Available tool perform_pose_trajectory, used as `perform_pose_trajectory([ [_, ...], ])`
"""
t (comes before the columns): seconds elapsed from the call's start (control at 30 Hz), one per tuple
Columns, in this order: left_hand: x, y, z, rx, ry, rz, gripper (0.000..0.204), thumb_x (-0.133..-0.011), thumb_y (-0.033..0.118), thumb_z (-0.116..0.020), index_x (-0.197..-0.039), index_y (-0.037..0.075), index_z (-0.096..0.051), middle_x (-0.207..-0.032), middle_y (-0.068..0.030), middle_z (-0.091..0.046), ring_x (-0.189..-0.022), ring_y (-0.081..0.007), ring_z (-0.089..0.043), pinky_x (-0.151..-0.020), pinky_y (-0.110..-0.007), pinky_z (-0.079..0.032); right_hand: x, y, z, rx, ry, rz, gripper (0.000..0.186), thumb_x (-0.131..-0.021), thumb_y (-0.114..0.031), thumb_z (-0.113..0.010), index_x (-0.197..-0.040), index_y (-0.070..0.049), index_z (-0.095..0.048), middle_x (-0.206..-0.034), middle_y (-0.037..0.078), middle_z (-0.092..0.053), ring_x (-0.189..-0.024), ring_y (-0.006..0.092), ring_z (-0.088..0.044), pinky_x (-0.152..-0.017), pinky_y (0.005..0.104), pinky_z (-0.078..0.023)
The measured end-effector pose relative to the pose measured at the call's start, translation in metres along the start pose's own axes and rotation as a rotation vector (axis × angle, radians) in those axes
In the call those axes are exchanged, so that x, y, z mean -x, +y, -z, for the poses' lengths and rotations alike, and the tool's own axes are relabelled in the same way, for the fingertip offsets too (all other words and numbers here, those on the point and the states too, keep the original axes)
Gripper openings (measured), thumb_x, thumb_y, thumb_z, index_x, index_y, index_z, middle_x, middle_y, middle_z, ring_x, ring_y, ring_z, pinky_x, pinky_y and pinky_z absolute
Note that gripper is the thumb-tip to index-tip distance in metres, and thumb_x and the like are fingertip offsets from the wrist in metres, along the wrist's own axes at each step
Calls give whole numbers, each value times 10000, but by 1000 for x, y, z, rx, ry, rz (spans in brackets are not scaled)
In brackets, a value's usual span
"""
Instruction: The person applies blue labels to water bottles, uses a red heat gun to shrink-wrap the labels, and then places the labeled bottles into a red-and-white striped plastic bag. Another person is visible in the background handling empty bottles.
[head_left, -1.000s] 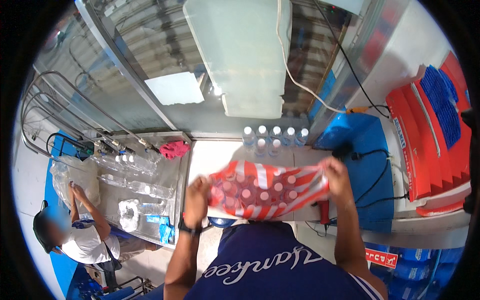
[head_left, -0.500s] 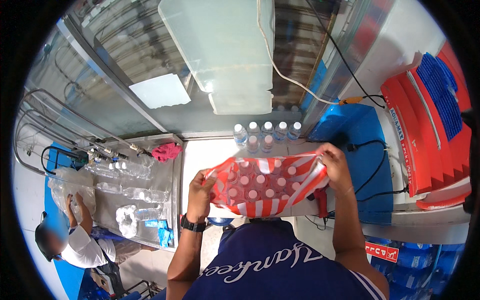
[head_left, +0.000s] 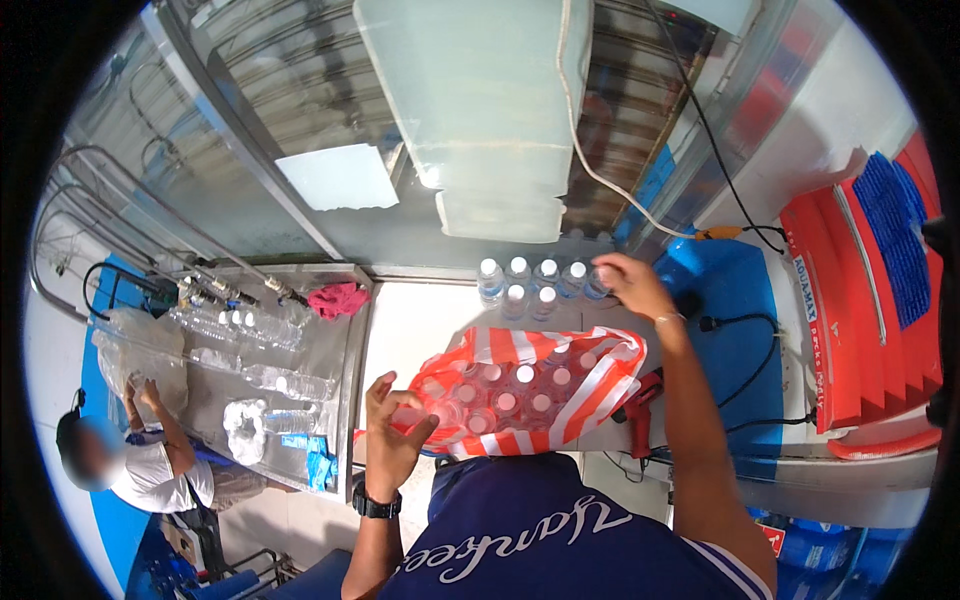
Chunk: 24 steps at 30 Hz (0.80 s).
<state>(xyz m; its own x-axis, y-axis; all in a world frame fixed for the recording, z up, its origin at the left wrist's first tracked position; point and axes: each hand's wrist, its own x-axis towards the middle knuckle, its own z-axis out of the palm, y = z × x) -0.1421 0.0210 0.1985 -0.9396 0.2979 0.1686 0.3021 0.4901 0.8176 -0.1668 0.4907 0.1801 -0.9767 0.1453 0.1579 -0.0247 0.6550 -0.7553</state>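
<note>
A red-and-white striped plastic bag point(head_left: 600, 405) lies spread on the counter in front of me, filled with several capped clear bottles point(head_left: 507, 405). My left hand point(head_left: 392, 440) is at the bag's left edge, thumb and fingers apart, with a black watch on its wrist. Beyond the bag stand several small upright water bottles point(head_left: 516, 300) with white caps. My right hand point(head_left: 638, 288) has its fingers closed around the top of the rightmost bottle point(head_left: 596, 289), hiding its cap.
A red power tool point(head_left: 640, 415) lies right of the bag. To the left, a metal sink point(head_left: 352, 400) holds bottles, a pink cloth point(head_left: 338, 301) and blue packets. A person point(head_left: 165, 460) handles a clear plastic bag point(head_left: 140, 350) there. Glass rises behind the counter point(head_left: 400, 320).
Both hands have let go of the bag's rim, and its opening has sagged. My right hand has moved away to the rightmost bottle at the back; the left stays near the bag.
</note>
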Motion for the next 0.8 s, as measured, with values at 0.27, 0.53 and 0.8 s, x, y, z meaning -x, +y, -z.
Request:
perform_pose_trajectory([
  [0.27,5,7,7,-249,-223,134,418,-798,192,-825,-1210,166,-759,-1196,-202,-682,-1003,-354,-707,-876,-417,-570,-55,29,-134,786,-400,564,687,-982,-568,-571,-1456,-77,-494,-1147,155,-639,-1128,355,-633,-849,472,-587],
  [0.53,16,-2,14,163,-449,165,292,-832,78,-758,-1112,147,-800,-1162,-169,-654,-982,-312,-681,-835,-373,-558,-55,23,-147,650,-367,369,518,-994,-486,-612,-1200,-15,-552,-1104,271,-661,-973,452,-679,-822,516,-584],
  [0.8,18,-6,26,-223,-386,105,582,-836,32,-704,-1408,47,-598,-1274,-273,-609,-1097,-413,-672,-917,-437,-560,16,-141,-15,284,250,286,346,-920,-307,-786,-1123,-57,-662,-950,165,-714,-746,328,-712,-647,398,-559],
])
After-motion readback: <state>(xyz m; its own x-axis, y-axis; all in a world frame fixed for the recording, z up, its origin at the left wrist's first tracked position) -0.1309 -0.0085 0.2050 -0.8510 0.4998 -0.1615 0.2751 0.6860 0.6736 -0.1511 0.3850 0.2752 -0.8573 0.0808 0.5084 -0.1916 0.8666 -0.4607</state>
